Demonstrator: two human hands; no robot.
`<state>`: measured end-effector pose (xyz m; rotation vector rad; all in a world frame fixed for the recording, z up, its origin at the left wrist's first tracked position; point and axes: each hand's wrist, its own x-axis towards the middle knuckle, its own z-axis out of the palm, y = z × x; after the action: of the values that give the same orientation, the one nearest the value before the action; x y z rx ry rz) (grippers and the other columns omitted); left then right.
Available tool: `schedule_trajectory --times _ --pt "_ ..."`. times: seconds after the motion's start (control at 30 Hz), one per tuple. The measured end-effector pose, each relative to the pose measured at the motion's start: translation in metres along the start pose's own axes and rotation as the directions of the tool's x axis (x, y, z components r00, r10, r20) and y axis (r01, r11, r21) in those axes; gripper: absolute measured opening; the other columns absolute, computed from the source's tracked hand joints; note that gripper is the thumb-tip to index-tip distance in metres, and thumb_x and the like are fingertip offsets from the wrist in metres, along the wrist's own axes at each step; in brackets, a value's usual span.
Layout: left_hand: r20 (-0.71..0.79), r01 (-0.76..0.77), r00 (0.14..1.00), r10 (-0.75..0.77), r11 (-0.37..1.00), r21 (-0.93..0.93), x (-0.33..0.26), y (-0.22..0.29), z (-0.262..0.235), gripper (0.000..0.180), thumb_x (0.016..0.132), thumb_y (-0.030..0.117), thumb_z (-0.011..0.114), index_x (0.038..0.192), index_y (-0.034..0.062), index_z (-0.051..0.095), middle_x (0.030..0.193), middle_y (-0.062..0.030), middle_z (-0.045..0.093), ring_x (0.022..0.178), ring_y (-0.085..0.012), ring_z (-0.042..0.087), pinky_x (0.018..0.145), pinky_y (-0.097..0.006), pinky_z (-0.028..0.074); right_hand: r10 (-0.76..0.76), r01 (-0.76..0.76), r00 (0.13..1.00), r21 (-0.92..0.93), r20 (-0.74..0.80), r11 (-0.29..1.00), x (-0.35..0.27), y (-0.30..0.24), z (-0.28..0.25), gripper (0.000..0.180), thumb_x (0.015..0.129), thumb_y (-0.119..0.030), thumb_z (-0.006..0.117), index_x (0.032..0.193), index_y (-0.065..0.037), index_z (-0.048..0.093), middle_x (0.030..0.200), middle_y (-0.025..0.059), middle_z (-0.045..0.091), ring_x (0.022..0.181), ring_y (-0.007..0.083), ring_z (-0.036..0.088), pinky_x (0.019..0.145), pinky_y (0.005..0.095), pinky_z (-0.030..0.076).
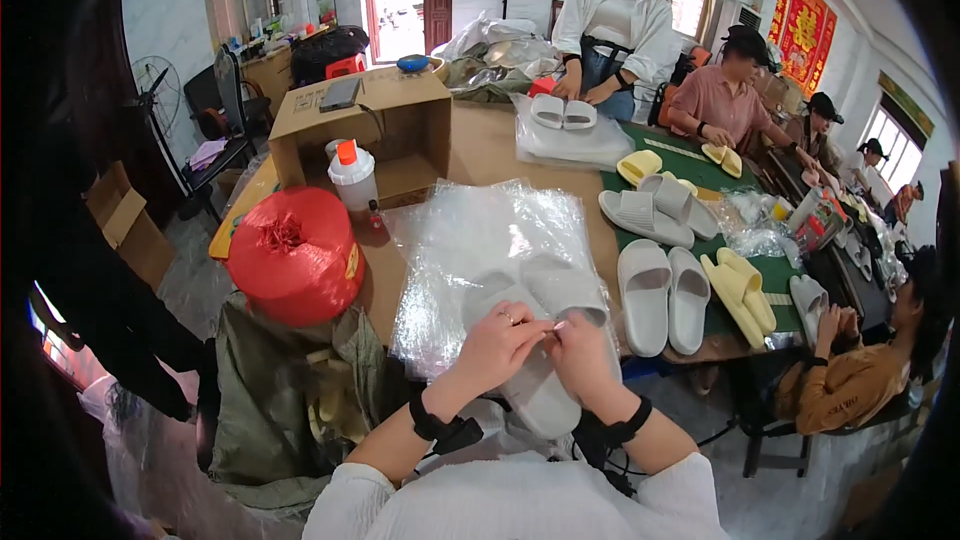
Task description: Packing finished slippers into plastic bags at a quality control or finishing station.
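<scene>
A pair of light grey slide slippers (pixel 541 398) lies at the table's near edge, partly over a stack of clear plastic bags (pixel 480 225). My left hand (pixel 492 345) and my right hand (pixel 585 355) meet above the slippers. Both are closed, with thumbs and fingertips pinched together almost touching. Whatever is between the fingertips is too small to make out. Clear film seems to lie over the slippers' far ends, though glare blurs its edges. Just right of my right hand, another grey slipper pair (pixel 665 298) stands on the table.
A red plastic twine roll (pixel 295 258), a white bottle with orange cap (pixel 352 178) and an open cardboard box (pixel 415 130) stand left. Yellow slippers (pixel 738 298) and more grey slippers (pixel 650 215) lie right. A green sack (pixel 270 410) is below left. Co-workers line the far and right sides.
</scene>
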<state>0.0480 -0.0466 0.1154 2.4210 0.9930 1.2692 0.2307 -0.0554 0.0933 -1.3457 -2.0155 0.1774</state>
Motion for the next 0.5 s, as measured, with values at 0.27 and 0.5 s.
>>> schedule_trajectory --times 0.27,0.5 --pt "-0.036 -0.004 0.999 0.004 1.0 0.012 -0.007 -0.011 -0.011 0.023 0.082 0.006 0.067 0.103 0.0134 0.075 0.084 -0.0065 0.057 0.082 -0.0271 0.053 0.078 -0.036 0.046 0.026 -0.029 0.997 -0.036 -0.078 0.999 0.009 0.0 0.007 0.011 0.083 -0.008 0.065 0.081 0.001 0.059 0.087 0.0199 0.059 0.078 0.0413 0.06 0.067 0.0497 0.048" --pt "0.051 -0.071 0.996 0.075 0.994 -0.082 -0.005 -0.003 -0.008 0.025 0.08 0.004 0.068 0.102 0.014 0.076 0.085 -0.0047 0.056 0.088 -0.0268 0.052 0.085 -0.038 0.044 0.019 -0.02 0.999 -0.072 -0.026 0.997 0.009 -0.003 0.01 0.014 0.086 -0.012 0.064 0.085 0.002 0.06 0.088 0.0208 0.059 0.08 0.0414 0.061 0.068 0.0493 0.05"
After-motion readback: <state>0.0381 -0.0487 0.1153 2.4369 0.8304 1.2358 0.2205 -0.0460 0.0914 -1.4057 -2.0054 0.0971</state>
